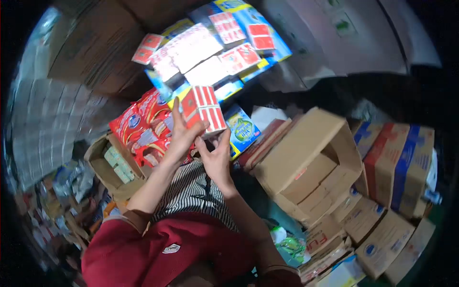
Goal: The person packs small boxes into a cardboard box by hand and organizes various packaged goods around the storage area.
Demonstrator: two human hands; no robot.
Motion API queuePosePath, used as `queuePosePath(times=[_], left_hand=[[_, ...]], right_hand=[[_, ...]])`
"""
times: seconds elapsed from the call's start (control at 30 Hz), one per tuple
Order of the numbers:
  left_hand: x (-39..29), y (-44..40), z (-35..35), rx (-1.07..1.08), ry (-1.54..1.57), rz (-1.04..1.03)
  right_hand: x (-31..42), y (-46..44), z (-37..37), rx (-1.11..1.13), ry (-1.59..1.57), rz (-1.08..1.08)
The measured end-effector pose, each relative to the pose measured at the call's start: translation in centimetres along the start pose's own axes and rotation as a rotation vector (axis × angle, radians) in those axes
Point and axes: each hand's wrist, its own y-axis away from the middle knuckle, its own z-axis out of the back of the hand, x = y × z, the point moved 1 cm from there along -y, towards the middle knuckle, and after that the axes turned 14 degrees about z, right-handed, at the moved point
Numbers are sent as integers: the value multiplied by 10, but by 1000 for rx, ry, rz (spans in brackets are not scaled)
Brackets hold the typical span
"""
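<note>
Between my two hands is a block of red-and-white striped small boxes [205,109], packed together and held up at a tilt. My left hand [180,134] grips its left side and lower edge, fingers raised along the side. My right hand [216,158] has its thumb and fingers at the bottom right corner of the block. Just beyond stands a blue and yellow carton surface [282,45] bearing more red-and-white packs [228,27] and a stack of pale packs [193,45], washed out by bright light.
Red shiny packets [138,122] lie left of my hands, above an open carton [103,155] with pale green boxes. A blue and green box [241,130] stands to the right, beside a large open cardboard box [306,148]. Taped cartons [397,162] stack farther right.
</note>
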Motion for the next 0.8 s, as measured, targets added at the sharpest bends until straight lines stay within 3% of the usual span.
queuePosePath(times=[0.07,0.13,0.17,0.2,0.33,0.47,0.6,0.67,0.73,0.8], left_hand=[[10,3,-12,-18,-201,-208],[2,11,-30,-3,-257,-351],[-6,16,-36,-25,-179,-206],[-10,17,-38,-57,-118,-56],[-2,-13,-20,451,183,179],[11,-3,-57,420,-74,90],[33,19,-118,460,-274,125],[47,25,-139,501,-396,242],[65,40,-174,711,-496,138],[92,40,-200,801,-656,71]], right_hand=[[1,-1,13,-54,113,23],[12,-4,28,-121,-109,1],[21,-8,38,-143,-235,15],[13,-8,51,-113,-165,92],[30,-4,97,-33,-502,84],[37,17,129,-196,-577,-51],[17,45,171,-368,-607,-16],[28,65,206,-416,-657,-113],[36,89,246,-512,-736,-107],[28,106,289,-639,-676,96]])
